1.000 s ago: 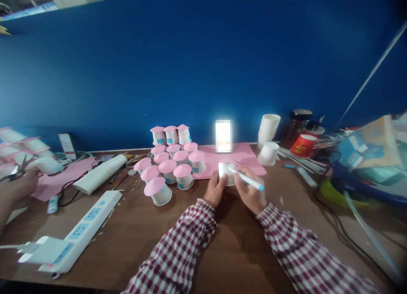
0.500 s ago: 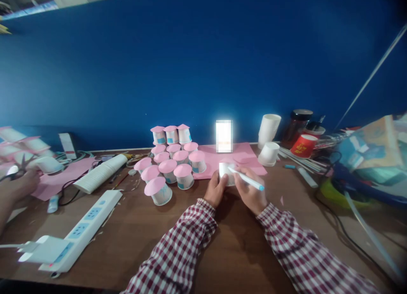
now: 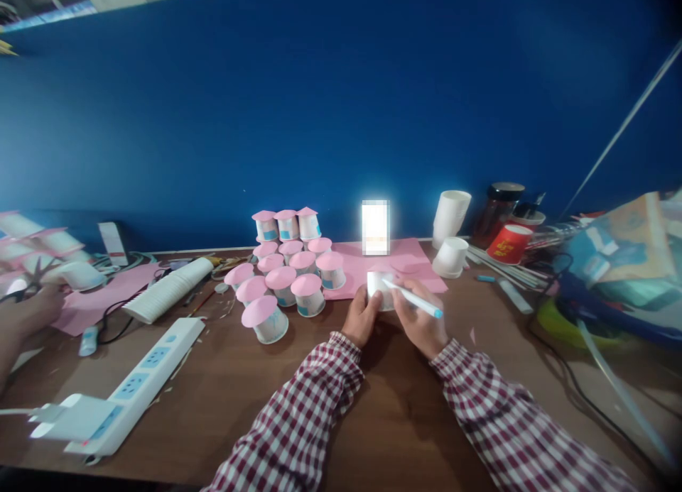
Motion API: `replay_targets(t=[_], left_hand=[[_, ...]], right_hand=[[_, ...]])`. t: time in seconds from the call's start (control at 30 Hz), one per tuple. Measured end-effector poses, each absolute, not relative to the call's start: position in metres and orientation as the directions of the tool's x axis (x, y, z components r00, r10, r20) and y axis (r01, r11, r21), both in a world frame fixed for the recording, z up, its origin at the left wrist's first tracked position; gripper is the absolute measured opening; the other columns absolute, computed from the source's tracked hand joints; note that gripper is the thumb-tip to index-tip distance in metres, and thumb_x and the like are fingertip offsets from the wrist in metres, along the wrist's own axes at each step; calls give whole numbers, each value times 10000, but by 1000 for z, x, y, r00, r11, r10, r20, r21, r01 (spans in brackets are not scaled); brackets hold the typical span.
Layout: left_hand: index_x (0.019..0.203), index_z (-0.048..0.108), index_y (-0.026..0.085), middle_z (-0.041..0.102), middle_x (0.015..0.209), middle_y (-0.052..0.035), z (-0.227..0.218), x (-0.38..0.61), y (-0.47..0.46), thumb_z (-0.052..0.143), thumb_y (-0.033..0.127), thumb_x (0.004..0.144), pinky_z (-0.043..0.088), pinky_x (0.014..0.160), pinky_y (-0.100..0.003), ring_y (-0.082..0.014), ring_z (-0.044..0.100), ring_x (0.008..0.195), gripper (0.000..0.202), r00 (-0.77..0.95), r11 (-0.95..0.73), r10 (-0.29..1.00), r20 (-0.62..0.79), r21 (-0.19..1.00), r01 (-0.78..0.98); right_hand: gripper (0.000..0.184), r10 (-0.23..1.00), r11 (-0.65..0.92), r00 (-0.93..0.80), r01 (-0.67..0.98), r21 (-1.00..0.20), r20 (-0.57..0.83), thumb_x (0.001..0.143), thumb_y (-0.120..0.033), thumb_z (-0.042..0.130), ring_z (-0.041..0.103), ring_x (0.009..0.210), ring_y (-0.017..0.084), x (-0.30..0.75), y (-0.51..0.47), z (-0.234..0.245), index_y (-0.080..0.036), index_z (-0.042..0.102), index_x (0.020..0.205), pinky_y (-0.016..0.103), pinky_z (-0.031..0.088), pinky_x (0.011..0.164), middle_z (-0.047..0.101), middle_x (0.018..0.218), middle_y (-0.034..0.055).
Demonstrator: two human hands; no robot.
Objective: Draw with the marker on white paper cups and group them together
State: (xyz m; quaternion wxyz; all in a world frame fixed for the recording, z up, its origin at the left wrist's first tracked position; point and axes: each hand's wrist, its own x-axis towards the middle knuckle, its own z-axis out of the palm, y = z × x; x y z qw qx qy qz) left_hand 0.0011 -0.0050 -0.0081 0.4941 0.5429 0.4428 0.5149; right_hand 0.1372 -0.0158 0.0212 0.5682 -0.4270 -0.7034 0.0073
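My left hand [image 3: 361, 319] is closed round a small white paper cup [image 3: 379, 287] with a pink top, held just above the brown table [image 3: 239, 392]. My right hand [image 3: 420, 323] grips a white marker with a blue cap end [image 3: 413, 299], its tip against the cup's side. Both sleeves are red and white check. Just left of my hands stands a cluster of several white cups with pink paper lids [image 3: 290, 275], some stacked at the back.
A pink paper sheet [image 3: 373, 261] lies behind the cup, a bright phone screen [image 3: 375, 226] beyond it. White cup stacks [image 3: 450, 215], a red cup [image 3: 507, 242] and a dark jar [image 3: 495, 209] stand back right. A power strip [image 3: 122, 392] lies front left. Another person's hand [image 3: 26, 314] holds scissors far left.
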Motion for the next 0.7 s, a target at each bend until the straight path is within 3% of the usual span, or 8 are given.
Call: replay_targets(t=[0.7], left_hand=[[1160,529,167,606,1091,-91,-6,1,-6,484,463,846,463,859,-350,-218,562,989,434,79,-131,988,134,991,-37]], right_hand=[[144,642,624,18,570,-535,767,867,-292,520,642,762,166,136,-17,22,-186,601,920,284,533,719,674,848,55]])
